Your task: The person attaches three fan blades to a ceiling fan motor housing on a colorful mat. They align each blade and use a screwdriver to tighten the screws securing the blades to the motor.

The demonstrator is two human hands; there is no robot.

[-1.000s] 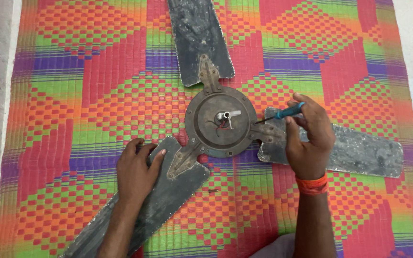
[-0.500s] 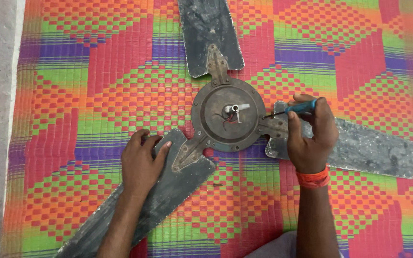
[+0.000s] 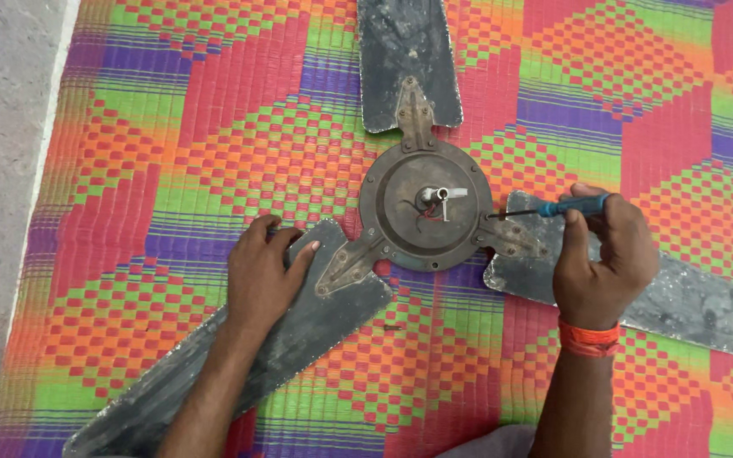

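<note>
1. Head view: looking straight down on a dusty ceiling fan lying flat on a woven mat of bright checks, hub sitting a little right of the mat's middle, grey floor showing past the mat's left edge.
2. Pressing flat on the lower-left blade, left hand, fingers spread and palm down near the blade's bracket, gripping nothing, only pinning the blade against the mat.
3. Wrapping around a blue-handled screwdriver, right hand, fingers curled tight on the handle, orange wristband just below.
4. Lying nearly level, the screwdriver's long axis, running left to right across the mat; pointing left toward the hub, tip meeting the right blade's bracket at the hub's rim, handle toward the mat's right edge.
5. Judging progress: all three blades remaining joined to the hub, the far blade reaching toward the mat's top edge, the right blade toward the right edge, the lower-left one toward the bottom-left corner; no loose screws or freed parts showing, so seemingly early, with the screw work on the right bracket in hand and the other two brackets untouched.
6. Sticking up from the hub's centre, short shaft and loose wires.
</note>
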